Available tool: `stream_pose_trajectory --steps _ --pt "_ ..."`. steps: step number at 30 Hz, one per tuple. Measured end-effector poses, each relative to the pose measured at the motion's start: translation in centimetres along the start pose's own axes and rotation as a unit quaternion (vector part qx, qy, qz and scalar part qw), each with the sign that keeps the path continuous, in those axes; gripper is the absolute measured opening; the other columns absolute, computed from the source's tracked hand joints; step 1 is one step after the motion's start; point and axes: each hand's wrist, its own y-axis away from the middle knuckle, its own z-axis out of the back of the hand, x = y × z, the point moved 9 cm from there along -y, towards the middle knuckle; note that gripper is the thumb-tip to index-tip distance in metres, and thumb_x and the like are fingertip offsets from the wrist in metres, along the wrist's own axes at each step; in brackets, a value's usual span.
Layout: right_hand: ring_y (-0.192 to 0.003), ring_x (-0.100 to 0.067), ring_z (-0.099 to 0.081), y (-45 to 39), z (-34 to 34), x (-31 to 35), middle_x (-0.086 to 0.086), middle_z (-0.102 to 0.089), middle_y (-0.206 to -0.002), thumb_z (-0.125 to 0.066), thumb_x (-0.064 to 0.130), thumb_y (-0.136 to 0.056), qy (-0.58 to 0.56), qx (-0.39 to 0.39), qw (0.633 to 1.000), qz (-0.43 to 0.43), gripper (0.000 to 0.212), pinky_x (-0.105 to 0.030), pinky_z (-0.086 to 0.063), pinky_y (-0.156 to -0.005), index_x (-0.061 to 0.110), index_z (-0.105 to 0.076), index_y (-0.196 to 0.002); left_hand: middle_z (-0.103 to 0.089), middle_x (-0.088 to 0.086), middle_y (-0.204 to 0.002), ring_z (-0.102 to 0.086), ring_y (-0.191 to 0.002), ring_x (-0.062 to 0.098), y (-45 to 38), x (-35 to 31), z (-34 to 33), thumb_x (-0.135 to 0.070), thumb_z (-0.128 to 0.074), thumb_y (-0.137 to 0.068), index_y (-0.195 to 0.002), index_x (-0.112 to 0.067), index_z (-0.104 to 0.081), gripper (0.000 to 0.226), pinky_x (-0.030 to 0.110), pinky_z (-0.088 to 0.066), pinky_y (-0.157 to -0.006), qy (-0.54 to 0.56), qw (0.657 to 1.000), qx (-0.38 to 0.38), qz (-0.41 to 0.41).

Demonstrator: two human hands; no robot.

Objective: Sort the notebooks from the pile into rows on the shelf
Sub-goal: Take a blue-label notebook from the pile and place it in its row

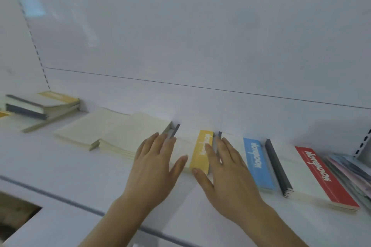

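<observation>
White shelf (60,168) and a white back wall (180,36) fill the view, with a green strip at 12 o'clock. Two hands lie flat at 6 o'clock. The left hand (154,164) rests on a stack with a yellow-band notebook (201,151) on top, fingers straight and a little apart. The right hand (226,172) touches that yellow band, fingers straight and spread. At 3 o'clock lie one blue-band notebook (258,163) and one red-band notebook (325,176). Two cream stacks (104,128) lie at 9 o'clock, and the messy pile (42,106) sits farther left.
</observation>
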Motion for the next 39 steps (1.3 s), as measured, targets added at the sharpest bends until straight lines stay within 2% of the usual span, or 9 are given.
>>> stream_pose_trajectory --steps 2,5,8,11,18,22,27,31,39 --pt "-0.150 -0.024 -0.006 -0.8 -0.3 3.3 -0.008 -0.015 -0.162 -0.009 0.069 -0.094 -0.003 -0.002 1.000 0.019 0.080 -0.037 -0.006 -0.119 0.018 -0.029 -0.152 -0.052 0.004 -0.146 -0.040 -0.141 0.026 0.9 3.1 1.8 -0.062 -0.030 -0.097 -0.139 -0.019 -0.053 0.064 0.045 -0.036 -0.115 -0.014 0.999 -0.009 0.029" --pt "-0.151 -0.022 -0.002 -2.2 -1.1 8.7 -0.006 -0.011 -0.163 -0.011 0.069 -0.095 -0.009 0.003 0.999 0.042 0.079 -0.036 -0.001 -0.118 0.020 -0.025 -0.154 -0.053 0.006 -0.145 -0.042 -0.140 0.027 2.4 7.9 4.6 -0.062 -0.028 -0.096 -0.139 -0.017 -0.053 0.067 0.047 -0.038 -0.113 -0.025 0.998 -0.024 0.050" --pt "-0.151 -0.023 -0.004 -3.7 -1.4 15.0 -0.006 -0.013 -0.163 -0.013 0.069 -0.095 0.000 -0.008 0.998 0.058 0.077 -0.037 -0.005 -0.120 0.019 -0.025 -0.154 -0.056 0.007 -0.142 -0.046 -0.137 0.029 4.0 13.5 7.5 -0.061 -0.031 -0.095 -0.137 -0.016 -0.056 0.066 0.049 -0.042 -0.110 -0.039 0.997 -0.030 0.064" --pt "-0.150 -0.020 0.009 -5.3 -3.0 21.8 -0.003 -0.001 -0.164 -0.009 0.069 -0.094 -0.015 0.006 0.997 0.069 0.078 -0.036 0.003 -0.121 0.022 -0.015 -0.155 -0.052 0.005 -0.146 -0.044 -0.139 0.028 5.6 20.0 10.4 -0.062 -0.031 -0.097 -0.140 -0.019 -0.053 0.065 0.047 -0.038 -0.114 -0.057 0.994 -0.023 0.086" --pt "-0.149 -0.019 0.013 -9.4 -7.2 35.0 -0.002 0.006 -0.164 -0.007 0.068 -0.095 -0.030 0.036 0.994 0.097 0.077 -0.034 0.006 -0.119 0.022 -0.006 -0.156 -0.043 0.001 -0.153 -0.032 -0.145 0.023 8.7 33.2 15.7 -0.063 -0.028 -0.096 -0.148 -0.022 -0.041 0.067 0.043 -0.029 -0.119 -0.070 0.988 -0.011 0.135" --pt "-0.150 -0.019 0.007 -13.4 -9.0 40.6 -0.003 -0.001 -0.164 0.003 0.070 -0.089 -0.036 0.033 0.992 0.117 0.085 -0.034 0.001 -0.121 0.020 -0.011 -0.156 -0.040 -0.001 -0.155 -0.030 -0.146 0.020 8.4 38.9 17.1 -0.062 -0.028 -0.096 -0.150 -0.023 -0.038 0.067 0.040 -0.025 -0.120 -0.063 0.987 -0.011 0.149" --pt "-0.150 -0.022 -0.002 -19.6 -11.9 44.4 -0.006 -0.011 -0.162 -0.005 0.064 -0.092 -0.028 0.029 0.991 0.126 0.080 -0.033 -0.005 -0.120 0.015 -0.016 -0.154 -0.032 -0.003 -0.159 -0.024 -0.148 0.017 5.7 44.5 16.1 -0.060 -0.034 -0.098 -0.154 -0.022 -0.030 0.068 0.033 -0.019 -0.121 -0.048 0.990 0.010 0.134" --pt "-0.149 -0.024 -0.011 -26.2 -14.3 46.0 -0.008 -0.020 -0.160 -0.025 0.054 -0.100 -0.045 0.007 0.991 0.122 0.066 -0.039 -0.015 -0.121 0.013 -0.023 -0.152 -0.024 -0.006 -0.162 -0.018 -0.150 0.013 2.3 48.7 14.6 -0.058 -0.036 -0.099 -0.156 -0.023 -0.023 0.068 0.030 -0.015 -0.121 -0.055 0.991 0.027 0.122" --pt "-0.143 -0.026 -0.023 -35.4 -19.8 46.1 -0.009 -0.031 -0.154 -0.028 0.048 -0.101 -0.010 0.039 0.996 0.080 0.062 -0.040 -0.021 -0.118 0.009 -0.028 -0.149 -0.026 -0.007 -0.160 -0.021 -0.148 0.014 -3.7 54.1 12.3 -0.054 -0.038 -0.101 -0.155 -0.024 -0.024 0.063 0.030 -0.019 -0.119 -0.063 0.993 0.059 0.074"
